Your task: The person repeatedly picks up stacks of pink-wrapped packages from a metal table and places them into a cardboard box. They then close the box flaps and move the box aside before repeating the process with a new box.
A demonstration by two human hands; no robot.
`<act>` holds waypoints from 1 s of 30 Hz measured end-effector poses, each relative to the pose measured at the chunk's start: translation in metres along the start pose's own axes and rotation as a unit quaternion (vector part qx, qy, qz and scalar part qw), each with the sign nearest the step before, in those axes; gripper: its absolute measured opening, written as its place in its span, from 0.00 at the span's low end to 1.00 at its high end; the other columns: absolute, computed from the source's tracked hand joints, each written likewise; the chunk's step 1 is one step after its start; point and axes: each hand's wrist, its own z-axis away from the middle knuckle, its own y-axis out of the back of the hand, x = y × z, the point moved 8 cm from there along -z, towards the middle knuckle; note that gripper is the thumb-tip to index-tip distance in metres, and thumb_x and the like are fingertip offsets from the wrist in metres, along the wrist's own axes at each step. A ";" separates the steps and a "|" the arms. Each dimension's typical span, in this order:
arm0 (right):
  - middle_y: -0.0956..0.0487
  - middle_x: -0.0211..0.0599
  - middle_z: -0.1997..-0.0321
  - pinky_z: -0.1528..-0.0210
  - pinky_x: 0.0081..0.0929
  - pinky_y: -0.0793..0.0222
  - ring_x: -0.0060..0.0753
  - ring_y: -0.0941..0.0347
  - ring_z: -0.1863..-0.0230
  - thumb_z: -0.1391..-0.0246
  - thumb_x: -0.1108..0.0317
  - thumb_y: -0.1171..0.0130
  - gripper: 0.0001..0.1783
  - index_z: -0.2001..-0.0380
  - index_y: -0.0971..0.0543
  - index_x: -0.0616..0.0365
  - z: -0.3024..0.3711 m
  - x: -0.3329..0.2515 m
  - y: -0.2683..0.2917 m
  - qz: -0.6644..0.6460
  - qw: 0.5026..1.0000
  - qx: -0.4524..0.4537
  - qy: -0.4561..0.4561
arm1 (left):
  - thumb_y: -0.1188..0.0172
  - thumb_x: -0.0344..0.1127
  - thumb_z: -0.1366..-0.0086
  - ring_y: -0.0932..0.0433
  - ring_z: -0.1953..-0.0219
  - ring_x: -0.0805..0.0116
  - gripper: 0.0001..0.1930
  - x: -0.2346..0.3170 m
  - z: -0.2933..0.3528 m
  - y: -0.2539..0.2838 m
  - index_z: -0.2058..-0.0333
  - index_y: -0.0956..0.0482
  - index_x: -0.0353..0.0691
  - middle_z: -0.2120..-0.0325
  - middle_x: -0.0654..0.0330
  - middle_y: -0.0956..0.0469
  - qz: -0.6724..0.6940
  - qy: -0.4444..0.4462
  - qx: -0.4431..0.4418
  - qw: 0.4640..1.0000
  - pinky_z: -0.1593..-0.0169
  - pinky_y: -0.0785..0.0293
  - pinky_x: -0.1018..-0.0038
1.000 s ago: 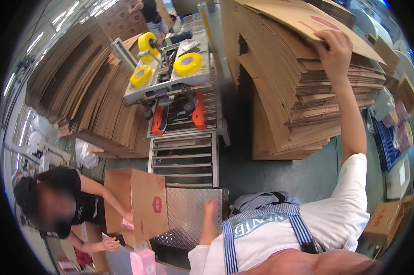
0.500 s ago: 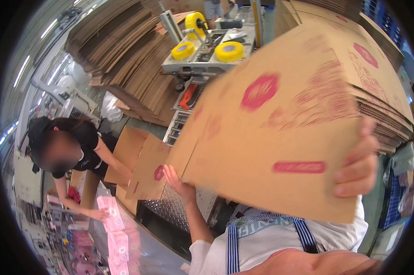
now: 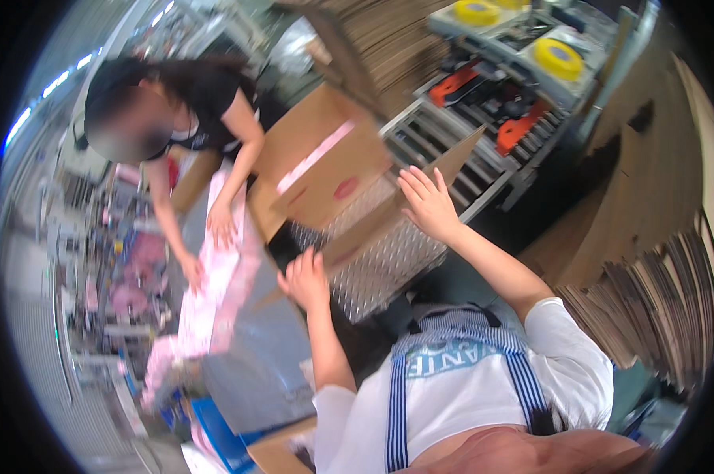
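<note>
A brown carton blank [image 3: 365, 229], seen almost edge-on, stands across the space in front of me above a metal tread plate [image 3: 396, 265]. Against its right part lies my right hand [image 3: 430, 207], open, with the fingers stretched and spread. My left hand [image 3: 306, 282] is at its left part, fingers apart and slightly bent, not wrapped round it. Just beyond stands an open cardboard box [image 3: 333, 170] with a strip of pink packs [image 3: 316, 158] showing at its opening. The blank's far side is hidden.
At left a co-worker has both hands on a row of pink packs [image 3: 215, 276] on a grey table [image 3: 262, 371]. A roller conveyor [image 3: 452, 166] with yellow tape rolls [image 3: 558, 59] stands ahead. Stacked flat cardboard [image 3: 649, 308] rises at right.
My view has turned. The carton blank swung from the right, where my right hand gripped it, to in front of me. My right hand's fingers have spread. The co-worker's hands are now both on the packs.
</note>
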 end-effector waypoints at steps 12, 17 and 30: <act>0.31 0.26 0.74 0.47 0.43 0.46 0.30 0.33 0.66 0.63 0.62 0.33 0.16 0.76 0.31 0.49 -0.029 -0.062 -0.019 -0.061 0.991 0.037 0.109 | 0.54 0.46 0.35 0.22 0.59 0.53 0.15 -0.044 -0.105 -0.055 0.61 0.25 0.43 0.65 0.55 0.20 -0.016 0.048 -0.262 0.964 0.55 0.31 0.50; 0.30 0.27 0.74 0.46 0.37 0.45 0.34 0.31 0.64 0.63 0.62 0.32 0.15 0.78 0.30 0.51 -0.021 -0.023 0.026 -0.129 0.976 -0.140 0.107 | 0.58 0.46 0.33 0.22 0.61 0.49 0.18 -0.100 -0.099 -0.060 0.62 0.25 0.38 0.66 0.47 0.21 0.016 0.059 -0.344 0.937 0.61 0.28 0.54; 0.24 0.45 0.54 0.47 0.39 0.37 0.49 0.30 0.50 0.49 0.39 0.47 0.30 0.63 0.23 0.59 -0.017 0.029 -0.075 -0.003 0.840 -0.535 0.091 | 0.44 0.25 0.53 0.28 0.56 0.54 0.13 0.033 -0.022 -0.142 0.65 0.24 0.43 0.61 0.55 0.28 0.256 0.027 -0.160 0.953 0.54 0.31 0.61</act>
